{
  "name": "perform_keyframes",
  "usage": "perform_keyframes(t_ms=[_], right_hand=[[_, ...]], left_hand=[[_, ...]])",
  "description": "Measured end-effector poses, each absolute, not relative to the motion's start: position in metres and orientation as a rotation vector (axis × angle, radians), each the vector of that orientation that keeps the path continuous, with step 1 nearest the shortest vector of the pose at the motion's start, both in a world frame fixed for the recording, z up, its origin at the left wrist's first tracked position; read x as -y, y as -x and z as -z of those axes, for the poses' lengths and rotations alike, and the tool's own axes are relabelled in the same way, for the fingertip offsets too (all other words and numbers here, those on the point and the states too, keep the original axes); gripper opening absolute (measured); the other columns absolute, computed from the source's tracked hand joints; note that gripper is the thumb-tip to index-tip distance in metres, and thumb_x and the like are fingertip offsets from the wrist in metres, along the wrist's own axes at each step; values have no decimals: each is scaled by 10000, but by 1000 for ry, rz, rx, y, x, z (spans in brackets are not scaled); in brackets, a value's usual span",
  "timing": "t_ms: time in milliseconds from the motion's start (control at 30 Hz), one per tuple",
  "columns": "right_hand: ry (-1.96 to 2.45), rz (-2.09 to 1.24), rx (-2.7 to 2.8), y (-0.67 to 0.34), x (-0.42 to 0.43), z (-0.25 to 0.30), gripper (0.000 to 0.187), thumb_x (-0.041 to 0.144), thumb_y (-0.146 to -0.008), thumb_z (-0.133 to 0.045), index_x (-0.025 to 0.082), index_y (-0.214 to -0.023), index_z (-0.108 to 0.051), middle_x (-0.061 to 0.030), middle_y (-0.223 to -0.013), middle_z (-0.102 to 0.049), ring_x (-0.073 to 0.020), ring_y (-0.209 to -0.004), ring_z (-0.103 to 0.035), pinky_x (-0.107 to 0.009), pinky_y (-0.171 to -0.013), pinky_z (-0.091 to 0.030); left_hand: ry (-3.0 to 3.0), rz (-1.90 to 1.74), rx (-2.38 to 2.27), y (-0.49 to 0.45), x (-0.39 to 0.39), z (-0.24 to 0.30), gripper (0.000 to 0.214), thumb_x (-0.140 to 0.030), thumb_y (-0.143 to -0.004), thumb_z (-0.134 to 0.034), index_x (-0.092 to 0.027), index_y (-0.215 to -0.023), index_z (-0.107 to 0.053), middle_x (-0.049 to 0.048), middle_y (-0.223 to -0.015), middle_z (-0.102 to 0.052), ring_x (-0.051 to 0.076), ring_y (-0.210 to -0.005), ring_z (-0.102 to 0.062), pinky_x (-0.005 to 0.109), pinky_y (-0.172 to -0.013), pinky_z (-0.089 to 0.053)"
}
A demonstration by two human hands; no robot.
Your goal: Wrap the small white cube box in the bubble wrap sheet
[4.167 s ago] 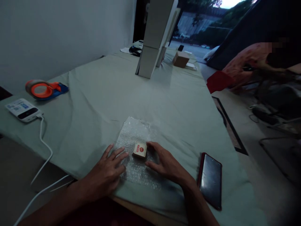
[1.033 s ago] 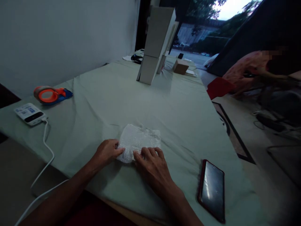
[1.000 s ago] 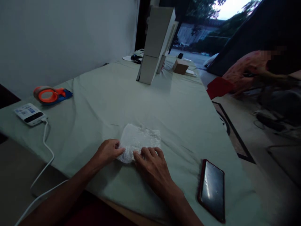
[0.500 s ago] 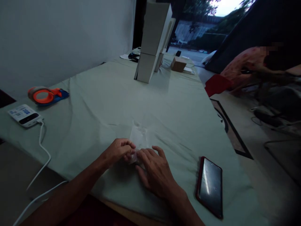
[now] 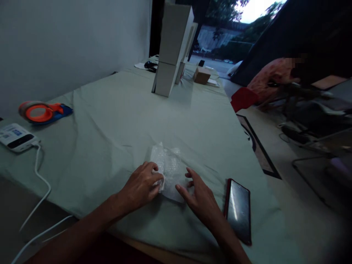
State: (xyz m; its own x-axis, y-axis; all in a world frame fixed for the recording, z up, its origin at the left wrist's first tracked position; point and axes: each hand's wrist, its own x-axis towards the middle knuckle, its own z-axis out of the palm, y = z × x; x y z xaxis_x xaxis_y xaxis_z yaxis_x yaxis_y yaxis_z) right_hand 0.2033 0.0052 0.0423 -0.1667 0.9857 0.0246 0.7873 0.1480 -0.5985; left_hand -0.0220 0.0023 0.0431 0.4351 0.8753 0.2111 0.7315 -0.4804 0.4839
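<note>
A crumpled bundle of clear bubble wrap (image 5: pixel 170 170) lies on the pale green tablecloth (image 5: pixel 132 113) near the front edge. My left hand (image 5: pixel 141 185) has its fingers curled, pinching the bundle's left side. My right hand (image 5: pixel 199 196) sits at the bundle's right side with fingers spread, the fingertips touching the wrap. The small box seen earlier is hidden inside the wrap.
A dark phone (image 5: pixel 238 211) lies just right of my right hand. At the far left are an orange tape dispenser (image 5: pixel 41 112) and a white power bank (image 5: pixel 16 136) with a white cable (image 5: pixel 38 190). White cartons (image 5: pixel 170 51) and a brown box (image 5: pixel 201 74) stand at the back. A person sits at the right (image 5: pixel 275 75).
The flat bubble wrap with the small box on it has been folded over the box into a narrow bundle. My right hand has lifted off it and spread to the right.
</note>
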Motion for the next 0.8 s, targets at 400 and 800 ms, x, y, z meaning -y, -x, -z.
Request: perform_keyframes(t_ms=[400, 800], right_hand=[[1707, -856, 1849, -166, -17, -15, 727, 291, -768, -515, 70, -1427, -304, 14, -705, -591, -178, -614, -564, -289, -619, -421], [1782, -909, 1712, -187, -17, -26, 749, 501, -775, -556, 125, -1393, -363, -49, -925, -630, -157, -605, -574, -303, -641, -451]], left_hand=[[-2498, -549, -1335, 22, -2, -43, 271, -85, -807, -587, -221, -1030, -656, 60, -1004, -577, 225, -937, -478, 362, -855, -458], [-2613, -353, -1344, 22, -4, -49, 292, -138, -881, -533, -280, -1125, -605, 64, -1033, -566, 242, -933, -491, 364, -797, -448]])
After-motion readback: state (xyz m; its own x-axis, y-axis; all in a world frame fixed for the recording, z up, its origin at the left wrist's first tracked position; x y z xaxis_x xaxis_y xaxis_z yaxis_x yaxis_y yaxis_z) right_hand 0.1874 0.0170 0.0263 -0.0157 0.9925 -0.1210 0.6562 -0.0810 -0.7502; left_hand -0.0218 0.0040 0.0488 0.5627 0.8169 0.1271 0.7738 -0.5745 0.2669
